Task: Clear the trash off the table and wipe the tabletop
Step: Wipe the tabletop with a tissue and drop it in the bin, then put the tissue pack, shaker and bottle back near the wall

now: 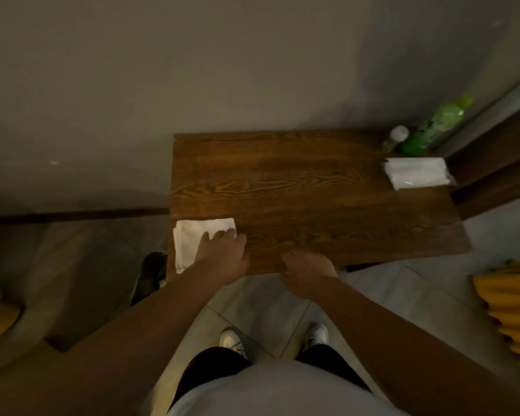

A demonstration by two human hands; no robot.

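A white folded cloth lies on the near left corner of the brown wooden table. My left hand presses down on the cloth's right part, fingers spread over it. At the table's near edge my right hand rests with its fingers bent loosely and nothing visible in them.
A green plastic bottle and a small white-capped container stand at the far right corner. A white pack of tissues lies in front of them. A dark bag sits on the floor left of the table. Yellow ribbed objects flank both sides.
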